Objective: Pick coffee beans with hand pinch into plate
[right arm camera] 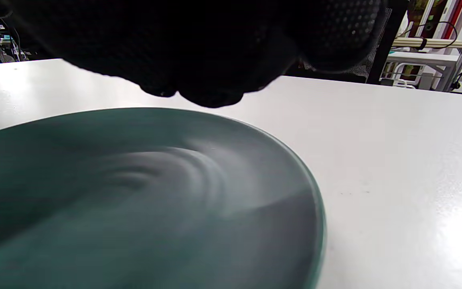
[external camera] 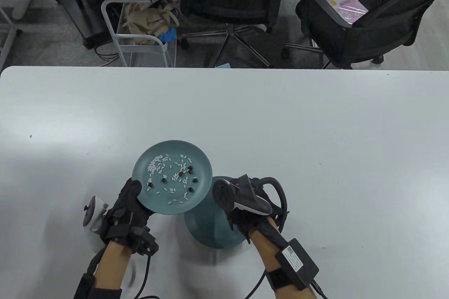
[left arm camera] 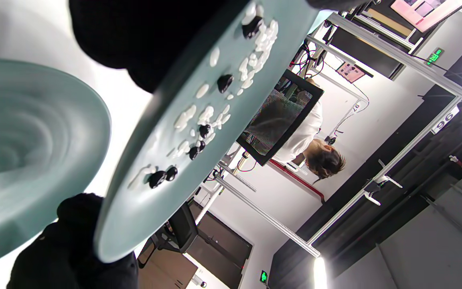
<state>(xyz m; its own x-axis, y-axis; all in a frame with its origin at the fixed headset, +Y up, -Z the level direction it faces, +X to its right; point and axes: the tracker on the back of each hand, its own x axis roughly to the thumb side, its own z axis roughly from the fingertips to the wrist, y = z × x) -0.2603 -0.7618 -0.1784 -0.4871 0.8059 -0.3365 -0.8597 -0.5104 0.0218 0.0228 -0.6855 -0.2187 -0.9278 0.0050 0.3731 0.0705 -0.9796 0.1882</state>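
Observation:
My left hand [external camera: 130, 196] grips the near-left rim of a teal plate [external camera: 205, 162] and holds it lifted off the white table. Several dark coffee beans [external camera: 190, 168] lie on it among scattered white rice grains [external camera: 154, 167]. The left wrist view shows this plate [left arm camera: 142, 212] tilted, its beans [left arm camera: 157, 179] near the middle, my thumb [left arm camera: 134, 44] on top and my fingers [left arm camera: 70, 249] below. A second teal plate [external camera: 210, 234] rests on the table, partly under the lifted one. My right hand [external camera: 233, 213] hovers over this empty plate [right arm camera: 175, 192]. Its dark fingertips [right arm camera: 207, 90] hang bunched, and what they hold is hidden.
The white table [external camera: 315, 137] stretches wide to the right and far side. Two black office chairs [external camera: 354, 29] and a wire cart [external camera: 140, 36] stand beyond its far edge. A person at a monitor [left arm camera: 283, 116] shows in the left wrist view.

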